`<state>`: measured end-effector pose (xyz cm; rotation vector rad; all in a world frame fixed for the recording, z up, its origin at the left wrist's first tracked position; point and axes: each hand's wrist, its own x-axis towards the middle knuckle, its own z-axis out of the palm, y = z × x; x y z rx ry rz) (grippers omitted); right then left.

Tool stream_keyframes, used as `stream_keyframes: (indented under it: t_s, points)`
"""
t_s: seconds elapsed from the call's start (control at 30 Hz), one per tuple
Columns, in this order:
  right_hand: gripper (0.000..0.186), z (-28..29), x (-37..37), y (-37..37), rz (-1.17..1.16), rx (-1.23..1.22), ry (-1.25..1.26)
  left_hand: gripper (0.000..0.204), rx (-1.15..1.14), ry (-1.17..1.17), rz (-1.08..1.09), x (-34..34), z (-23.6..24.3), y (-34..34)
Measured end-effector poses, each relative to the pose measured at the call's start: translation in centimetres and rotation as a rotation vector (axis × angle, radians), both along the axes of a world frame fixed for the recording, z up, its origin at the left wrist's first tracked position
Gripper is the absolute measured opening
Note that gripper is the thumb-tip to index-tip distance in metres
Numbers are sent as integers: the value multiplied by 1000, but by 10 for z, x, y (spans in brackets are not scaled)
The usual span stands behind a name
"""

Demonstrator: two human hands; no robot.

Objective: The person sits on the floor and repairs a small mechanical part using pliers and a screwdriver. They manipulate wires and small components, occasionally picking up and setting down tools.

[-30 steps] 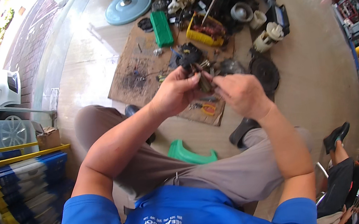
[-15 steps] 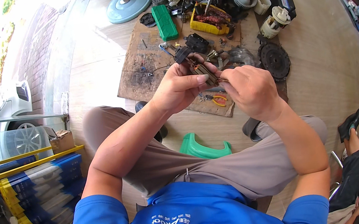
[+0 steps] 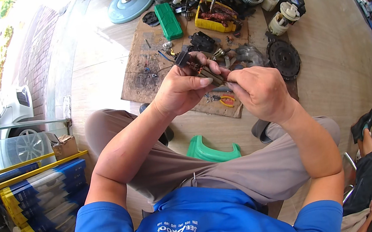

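My left hand [image 3: 184,88] is closed around a small motor armature [image 3: 211,76] with a ridged metal core and a glimpse of copper-coloured winding. Its far end carries a black block-shaped fitting [image 3: 182,58] beyond my fingers. The thumb lies along the core. At the near end of the armature, my right hand [image 3: 260,91] pinches with thumb and forefinger; the exact spot it grips is hidden. Both hands are held above a stained cardboard sheet [image 3: 132,83]. Under them lie pliers with yellow-and-red handles [image 3: 227,101].
On the cardboard are a green case [image 3: 168,21], a yellow container [image 3: 216,22] of dark red parts, a black housing [image 3: 202,42] and a round dark disc [image 3: 284,59]. A green plastic stool [image 3: 209,150] stands between my legs. Another person's leg [image 3: 363,144] shows at right.
The black fitting has shifted slightly left and up, and the armature has turned a little in my left hand. My right hand keeps pinching its near end. The view has shifted slightly.
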<state>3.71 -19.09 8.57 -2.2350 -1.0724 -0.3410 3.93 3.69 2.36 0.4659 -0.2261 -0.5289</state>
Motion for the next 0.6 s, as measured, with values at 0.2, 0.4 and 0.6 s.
stream_keyframes:
  t_s: [0.2,0.4,0.6]
  points:
    - [10,2,0,0,12,62,74,39,-27,-4,-37,1,4,1]
    - [13,-5,4,1,-30,79,70,40,63,-41,29,1,6,1]
    - [14,-11,2,-3,-40,-22,79,40,268,-142,75,-3,6,3]
